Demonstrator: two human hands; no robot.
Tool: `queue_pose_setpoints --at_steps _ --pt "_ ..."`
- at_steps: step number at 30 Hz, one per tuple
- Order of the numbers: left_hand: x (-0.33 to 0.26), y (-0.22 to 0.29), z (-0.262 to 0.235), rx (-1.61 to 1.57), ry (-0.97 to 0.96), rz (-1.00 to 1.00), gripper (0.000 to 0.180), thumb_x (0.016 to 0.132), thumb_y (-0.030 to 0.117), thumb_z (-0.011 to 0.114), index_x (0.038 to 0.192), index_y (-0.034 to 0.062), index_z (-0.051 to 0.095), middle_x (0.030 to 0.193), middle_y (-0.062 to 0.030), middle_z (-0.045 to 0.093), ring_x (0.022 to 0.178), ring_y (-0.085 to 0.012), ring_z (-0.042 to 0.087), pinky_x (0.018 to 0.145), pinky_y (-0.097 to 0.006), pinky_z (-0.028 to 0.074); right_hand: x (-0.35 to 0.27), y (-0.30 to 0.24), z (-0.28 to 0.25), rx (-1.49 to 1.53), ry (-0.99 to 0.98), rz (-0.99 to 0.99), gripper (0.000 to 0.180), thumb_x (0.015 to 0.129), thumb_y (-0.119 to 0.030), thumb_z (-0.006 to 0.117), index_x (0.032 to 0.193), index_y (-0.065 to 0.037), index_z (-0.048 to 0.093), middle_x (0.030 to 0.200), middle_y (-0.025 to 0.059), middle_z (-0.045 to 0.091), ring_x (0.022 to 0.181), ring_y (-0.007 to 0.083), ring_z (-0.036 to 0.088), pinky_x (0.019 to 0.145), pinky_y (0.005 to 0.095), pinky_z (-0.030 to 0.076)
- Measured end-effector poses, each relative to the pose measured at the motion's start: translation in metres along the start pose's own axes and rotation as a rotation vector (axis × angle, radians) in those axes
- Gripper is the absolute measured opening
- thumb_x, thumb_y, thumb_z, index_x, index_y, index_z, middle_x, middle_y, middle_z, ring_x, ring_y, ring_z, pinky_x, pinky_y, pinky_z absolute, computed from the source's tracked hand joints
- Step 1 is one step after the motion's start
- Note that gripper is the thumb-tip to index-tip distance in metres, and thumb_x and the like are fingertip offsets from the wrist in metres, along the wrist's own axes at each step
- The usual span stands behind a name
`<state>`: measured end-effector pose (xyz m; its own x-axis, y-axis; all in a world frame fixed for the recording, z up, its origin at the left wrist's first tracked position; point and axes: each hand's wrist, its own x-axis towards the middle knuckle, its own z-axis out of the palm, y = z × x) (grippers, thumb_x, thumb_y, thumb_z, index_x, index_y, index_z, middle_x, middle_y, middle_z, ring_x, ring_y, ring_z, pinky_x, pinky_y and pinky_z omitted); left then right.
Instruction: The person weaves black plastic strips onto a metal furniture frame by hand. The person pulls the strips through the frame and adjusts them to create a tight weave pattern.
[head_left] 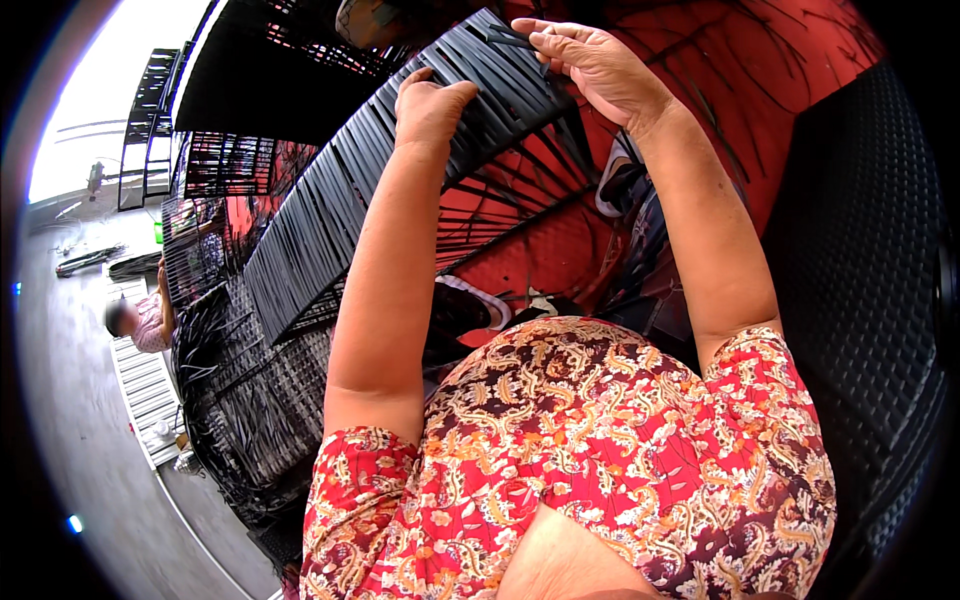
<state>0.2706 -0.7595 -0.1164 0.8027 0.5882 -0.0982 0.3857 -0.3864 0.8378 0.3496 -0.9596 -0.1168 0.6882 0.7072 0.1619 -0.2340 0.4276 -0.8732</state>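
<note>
A long frame closely wrapped in flat black strips [345,160] slants across the upper middle, with loose strips fanning out beneath its near side. My left hand [432,112] is closed on this frame, thumb on its upper face and fingers partly hidden. At the frame's far right end, my right hand [600,72] pinches a short dark strip end [510,38] between thumb and fingers. The other fingers of that hand are curled loosely.
Red sheeting [740,90] with scattered black strips covers the floor beyond. A black woven panel [860,270] stands at the right. Bundled black strips [240,390] and woven pieces lie at the left. Farther left, another person [150,318] is beside a white slatted bench [148,395].
</note>
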Motion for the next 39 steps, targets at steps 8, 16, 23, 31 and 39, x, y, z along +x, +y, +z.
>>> queue_pose_setpoints --at_steps 8,16,23,31,39 --pt "-0.009 0.005 0.007 -0.301 0.030 -0.006 0.065 0.058 0.005 0.067 0.117 -0.0111 0.044 0.074 -0.0064 0.062 0.066 -0.0134 0.056 0.069 -0.021 0.044 -0.001 -0.003 0.010 -0.027 0.010 0.000 0.027 0.087 -0.020 0.056 0.109 -0.004 0.059 0.094 -0.0038 0.060 0.078 0.0025 0.049 0.076 0.0189 0.040" --pt "-0.016 -0.005 -0.001 -0.672 -0.097 -0.056 0.019 0.062 0.001 0.069 0.079 -0.0061 0.065 0.126 -0.0108 0.044 0.109 -0.0184 0.045 0.090 -0.030 0.037 -0.002 -0.001 0.014 -0.335 -0.016 -0.061 0.020 0.085 -0.016 0.058 0.070 -0.002 0.059 0.121 0.0088 0.047 0.097 0.0109 0.049 0.082 0.0237 0.038" --pt "-0.023 -0.004 0.001 -0.761 -0.136 -0.019 0.012 0.064 0.002 0.069 0.073 -0.0047 0.066 0.128 -0.0092 0.041 0.111 -0.0192 0.043 0.092 -0.031 0.034 0.002 0.008 0.011 -1.099 -0.021 -0.238 0.016 0.079 -0.011 0.058 0.067 -0.002 0.057 0.132 0.0143 0.040 0.120 0.0275 0.037 0.098 0.0354 0.029" --pt "-0.025 -0.006 0.002 -0.742 -0.110 0.022 0.038 0.067 -0.003 0.066 0.103 -0.0093 0.056 0.108 -0.0086 0.053 0.085 -0.0132 0.057 0.079 -0.026 0.045 0.004 -0.003 0.017 -1.061 -0.245 -0.088 0.016 0.080 -0.017 0.057 0.069 -0.004 0.058 0.134 0.0071 0.039 0.131 0.0290 0.018 0.106 0.0413 0.015" --pt "-0.043 0.013 -0.011 -0.262 -0.272 0.153 0.022 0.068 0.008 0.068 0.089 0.0022 0.068 0.135 -0.0182 0.034 0.125 -0.0252 0.031 0.101 -0.034 0.024 0.008 -0.004 0.021 -1.187 -0.277 -0.071 0.014 0.077 -0.017 0.057 0.074 -0.004 0.061 0.136 0.0042 0.038 0.132 0.0327 0.014 0.106 0.0455 0.015"
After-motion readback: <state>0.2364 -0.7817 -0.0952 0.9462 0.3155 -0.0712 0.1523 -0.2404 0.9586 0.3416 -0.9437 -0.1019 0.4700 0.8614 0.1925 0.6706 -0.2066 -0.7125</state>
